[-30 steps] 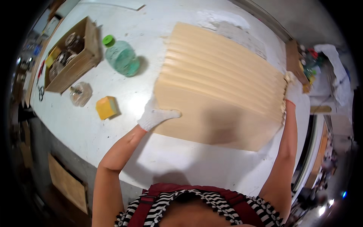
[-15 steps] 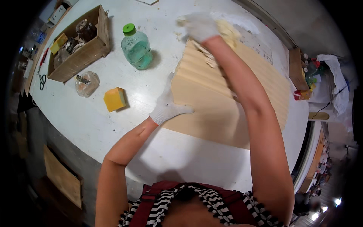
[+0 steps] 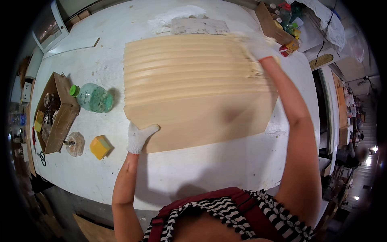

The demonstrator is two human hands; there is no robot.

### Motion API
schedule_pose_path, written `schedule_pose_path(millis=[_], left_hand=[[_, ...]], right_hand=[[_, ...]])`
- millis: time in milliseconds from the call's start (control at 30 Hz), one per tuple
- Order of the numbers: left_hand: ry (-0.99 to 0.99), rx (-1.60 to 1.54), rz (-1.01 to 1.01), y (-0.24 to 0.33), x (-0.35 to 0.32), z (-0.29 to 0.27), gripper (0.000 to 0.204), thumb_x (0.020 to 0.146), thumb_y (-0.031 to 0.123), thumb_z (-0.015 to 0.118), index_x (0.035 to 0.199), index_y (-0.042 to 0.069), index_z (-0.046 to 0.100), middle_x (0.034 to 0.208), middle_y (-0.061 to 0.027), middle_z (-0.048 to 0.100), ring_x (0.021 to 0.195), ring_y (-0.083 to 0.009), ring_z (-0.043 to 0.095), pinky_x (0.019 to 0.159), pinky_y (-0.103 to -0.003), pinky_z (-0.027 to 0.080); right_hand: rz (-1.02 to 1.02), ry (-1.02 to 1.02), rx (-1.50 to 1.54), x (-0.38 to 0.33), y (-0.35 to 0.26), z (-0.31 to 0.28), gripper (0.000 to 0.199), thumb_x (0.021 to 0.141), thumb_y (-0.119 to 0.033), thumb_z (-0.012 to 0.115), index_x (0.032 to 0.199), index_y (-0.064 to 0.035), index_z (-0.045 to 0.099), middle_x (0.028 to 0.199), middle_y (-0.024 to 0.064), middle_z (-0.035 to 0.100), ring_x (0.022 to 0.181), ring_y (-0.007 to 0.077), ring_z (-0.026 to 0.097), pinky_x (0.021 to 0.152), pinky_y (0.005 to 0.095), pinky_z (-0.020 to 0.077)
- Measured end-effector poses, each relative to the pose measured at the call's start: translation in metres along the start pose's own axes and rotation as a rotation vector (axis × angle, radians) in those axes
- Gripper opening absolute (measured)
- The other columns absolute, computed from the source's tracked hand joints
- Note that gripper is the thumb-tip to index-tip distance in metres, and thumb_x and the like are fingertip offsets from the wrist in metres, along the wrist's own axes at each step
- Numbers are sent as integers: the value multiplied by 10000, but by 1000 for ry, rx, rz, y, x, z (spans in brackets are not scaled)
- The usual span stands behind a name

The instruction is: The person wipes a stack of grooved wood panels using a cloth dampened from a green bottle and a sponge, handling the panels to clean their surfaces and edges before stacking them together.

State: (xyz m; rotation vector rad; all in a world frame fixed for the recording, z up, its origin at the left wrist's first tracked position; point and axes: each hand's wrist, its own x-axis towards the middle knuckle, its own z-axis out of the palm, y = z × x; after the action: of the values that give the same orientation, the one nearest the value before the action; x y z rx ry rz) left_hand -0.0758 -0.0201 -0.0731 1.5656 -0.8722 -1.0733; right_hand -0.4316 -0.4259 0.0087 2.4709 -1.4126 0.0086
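A beige panel (image 3: 193,117) lies on the white table, its far part ridged in long parallel waves and its near part flat. My left hand (image 3: 138,137), in a white knit glove, holds the panel's near left corner, thumb on top; its other fingers are partly hidden at the edge. Over the panel's far right part, my gloved right hand (image 3: 260,46) is smeared by motion. It presses a crumpled pale yellow cloth (image 3: 253,66) on the ridges.
Left of the panel lie a green-capped clear bottle (image 3: 94,98), a yellow sponge block (image 3: 100,147), a clear faceted container (image 3: 75,144) and a cardboard box (image 3: 62,115) of jars. Scissors (image 3: 42,158) lie near the table's left edge. A stained grey slab (image 3: 199,26) sits beyond the panel.
My right hand has swept the cloth rightward along the ridges to the panel's far right. The view has turned, so the panel now appears squarer. My left hand stays at the panel's left edge.
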Motion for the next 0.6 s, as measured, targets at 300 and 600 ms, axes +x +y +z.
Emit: schedule_pose_path(millis=[300, 600], left_hand=[[-3, 222, -1, -3, -9, -16, 535, 685, 204, 816, 1131, -9, 612, 1008, -117, 685, 905, -224, 648, 793, -334, 524], [12, 67, 48, -2, -1, -4, 574, 666, 238, 841, 1131, -11, 615, 1011, -119, 690, 920, -220, 647, 811, -330, 524]], right_hand=[[245, 73, 561, -21, 85, 26, 517, 915, -444, 539, 1258, -62, 607, 1189, 190, 648, 1051, 345, 632, 914, 427, 480], [-328, 314, 327, -3, -115, -7, 359, 953, -325, 464, 1138, -94, 668, 1077, 160, 678, 1012, 339, 626, 877, 422, 496]])
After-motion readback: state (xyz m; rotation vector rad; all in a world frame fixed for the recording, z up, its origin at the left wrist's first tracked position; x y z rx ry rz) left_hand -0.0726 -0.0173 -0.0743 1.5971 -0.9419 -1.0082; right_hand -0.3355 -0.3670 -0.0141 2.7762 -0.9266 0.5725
